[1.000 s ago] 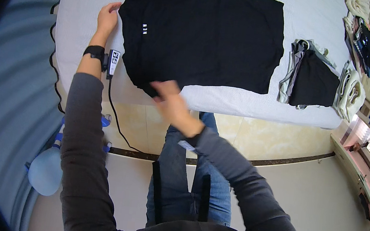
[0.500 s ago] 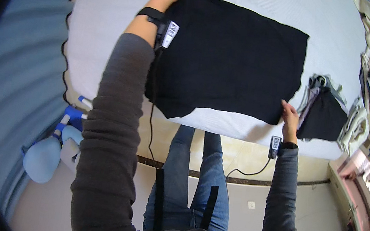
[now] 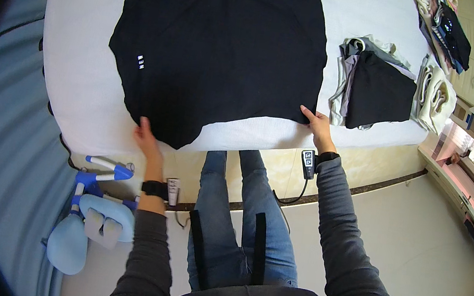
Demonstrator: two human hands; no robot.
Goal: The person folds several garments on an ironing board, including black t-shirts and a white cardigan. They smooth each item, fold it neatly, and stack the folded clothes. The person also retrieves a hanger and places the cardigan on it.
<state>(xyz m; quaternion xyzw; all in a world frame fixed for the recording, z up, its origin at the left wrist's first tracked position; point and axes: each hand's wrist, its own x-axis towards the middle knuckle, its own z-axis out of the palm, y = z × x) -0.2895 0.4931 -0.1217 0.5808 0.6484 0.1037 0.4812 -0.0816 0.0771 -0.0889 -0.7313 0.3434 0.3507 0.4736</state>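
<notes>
A black T-shirt [image 3: 230, 58] with a small white print on its chest lies spread on a white-covered bed [image 3: 79, 81], its hem toward the right. My right hand [image 3: 319, 128] pinches the near hem corner between thumb and fingers. At the near sleeve and shoulder edge, on the left, my left hand [image 3: 148, 138] touches the cloth with its fingers stretched out and apart. Both wrists wear a black band with a small device.
Right of the shirt is a stack of folded clothes [image 3: 379, 94], black on top. Beyond it lie folded cream clothes [image 3: 435, 98] and another clothes pile [image 3: 449, 32]. A blue-and-white padded frame [image 3: 105, 185] stands by the blue curtain [image 3: 2, 178] at left.
My left hand has come from the far sleeve back to the near shoulder edge. The sleeve side now lies spread out, showing the print. My right hand keeps its hold on the hem corner.
</notes>
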